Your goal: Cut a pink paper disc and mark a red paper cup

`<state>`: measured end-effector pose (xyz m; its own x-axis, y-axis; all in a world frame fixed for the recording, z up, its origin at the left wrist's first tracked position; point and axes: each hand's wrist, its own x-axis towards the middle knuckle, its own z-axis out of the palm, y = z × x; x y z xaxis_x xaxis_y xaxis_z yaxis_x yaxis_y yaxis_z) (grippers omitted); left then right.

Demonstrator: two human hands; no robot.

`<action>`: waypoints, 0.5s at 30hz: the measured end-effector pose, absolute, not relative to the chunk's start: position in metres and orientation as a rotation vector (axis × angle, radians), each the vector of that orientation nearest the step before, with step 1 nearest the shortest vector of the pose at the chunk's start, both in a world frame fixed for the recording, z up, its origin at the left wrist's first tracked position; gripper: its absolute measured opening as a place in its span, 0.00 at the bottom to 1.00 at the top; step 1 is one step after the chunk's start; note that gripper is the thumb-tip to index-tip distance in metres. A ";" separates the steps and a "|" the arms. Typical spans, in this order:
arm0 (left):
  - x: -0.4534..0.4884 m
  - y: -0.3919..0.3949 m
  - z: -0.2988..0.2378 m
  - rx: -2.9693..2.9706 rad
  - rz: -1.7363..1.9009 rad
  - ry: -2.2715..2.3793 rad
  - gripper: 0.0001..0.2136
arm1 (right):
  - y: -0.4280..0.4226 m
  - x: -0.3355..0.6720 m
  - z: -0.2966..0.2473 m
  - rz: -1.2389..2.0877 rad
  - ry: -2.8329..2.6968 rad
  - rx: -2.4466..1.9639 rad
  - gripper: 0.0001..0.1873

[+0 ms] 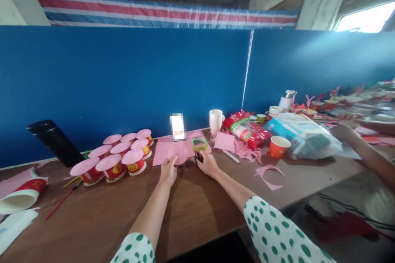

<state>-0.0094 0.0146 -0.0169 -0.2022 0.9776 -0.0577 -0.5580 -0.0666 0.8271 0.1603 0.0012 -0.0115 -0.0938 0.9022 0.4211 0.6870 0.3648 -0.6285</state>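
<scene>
Lying forward of the left hand (168, 172) and to the left of the right hand (208, 164), a pink paper disc (179, 153) is pinched at its near left edge between left thumb and fingers. The left hand is thus the nearer one — contact is made by it alone. No long axis is presented by the disc; its outline is round, and its far part is seen against a pink sheet (159, 152) on the table (191, 205). Black-handled scissors (197, 159) are grasped by the right hand, the handles being enclosed by the fingers. The scissors are located just to the right of the disc, with a narrow gap apparent between handles and paper edge. Whether the blades are spread, and in which direction they are pointed, cannot be told at this size. The governing relation is therefore sideways: the free right edge of the disc is turned toward the scissors. A tape roll (203, 146) is positioned just beyond the right hand — clearance on that side is judged to be limited.
</scene>
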 end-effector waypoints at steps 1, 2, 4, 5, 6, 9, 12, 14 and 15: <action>-0.010 0.014 -0.018 0.647 1.591 0.895 0.10 | 0.000 0.160 -0.011 0.338 -1.855 -1.393 0.15; -0.010 0.014 -0.018 0.647 1.596 0.896 0.11 | -0.001 0.159 -0.011 0.330 -1.864 -1.398 0.16; -0.010 0.014 -0.019 0.648 1.608 0.900 0.11 | -0.003 0.158 -0.012 0.319 -1.879 -1.410 0.16; -0.009 0.014 -0.019 0.648 1.613 0.901 0.11 | -0.004 0.158 -0.012 0.315 -1.882 -1.417 0.16; -0.009 0.013 -0.019 0.649 1.616 0.903 0.11 | -0.005 0.158 -0.012 0.311 -1.882 -1.424 0.17; -0.009 0.012 -0.018 0.655 1.615 0.901 0.10 | -0.007 0.157 -0.011 0.305 -1.877 -1.440 0.17; -0.009 0.011 -0.017 0.666 1.613 0.890 0.11 | -0.008 0.157 -0.010 0.312 -1.873 -1.438 0.17; -0.009 0.011 -0.017 0.673 1.608 0.883 0.11 | -0.008 0.156 -0.011 0.326 -1.871 -1.424 0.16; -0.010 0.011 -0.017 0.672 1.610 0.884 0.10 | -0.007 0.156 -0.011 0.338 -1.870 -1.414 0.16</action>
<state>-0.0097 0.0110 -0.0172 -0.2134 0.9765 -0.0297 -0.5497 -0.0949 0.8299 0.1560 -0.0072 -0.0107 -0.1046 0.9083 0.4049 0.7093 0.3535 -0.6098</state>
